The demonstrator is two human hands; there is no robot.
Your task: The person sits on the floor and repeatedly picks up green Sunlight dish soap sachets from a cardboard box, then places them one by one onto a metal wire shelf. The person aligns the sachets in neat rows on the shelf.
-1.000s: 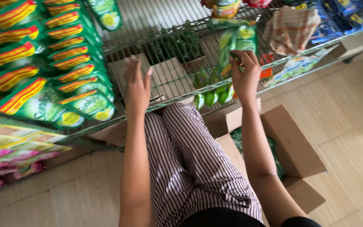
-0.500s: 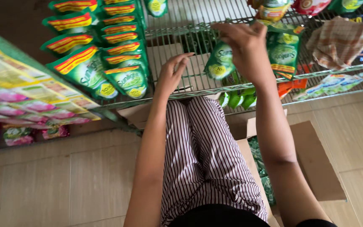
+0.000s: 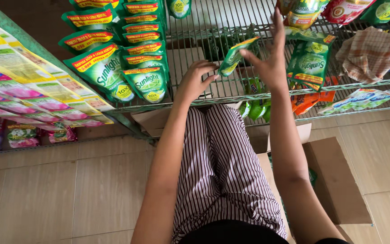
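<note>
My right hand (image 3: 269, 61) is raised over the wire shelf (image 3: 213, 92), fingers spread, with its thumb pinching a small green pouch (image 3: 233, 56) that hangs tilted in the air. My left hand (image 3: 195, 80) hovers over the shelf's front edge with bent fingers. Its fingertips are just short of the pouch's lower end and hold nothing. A larger green pouch (image 3: 308, 65) stands on the shelf right of my right hand. Rows of green pouches with red and yellow tops (image 3: 113, 68) stand on the shelf left of my left hand.
An open cardboard box (image 3: 335, 180) sits on the tiled floor by my right leg. A checkered cloth (image 3: 371, 52) lies on the shelf at right. Flat colourful sachets (image 3: 28, 86) cover a slanted shelf at left. More green packs (image 3: 253, 108) hang under the wire shelf.
My right hand has carried the small green pouch to the right and up, and its fingers have spread. My left hand has stayed near the shelf's front edge, close to the pouch.
</note>
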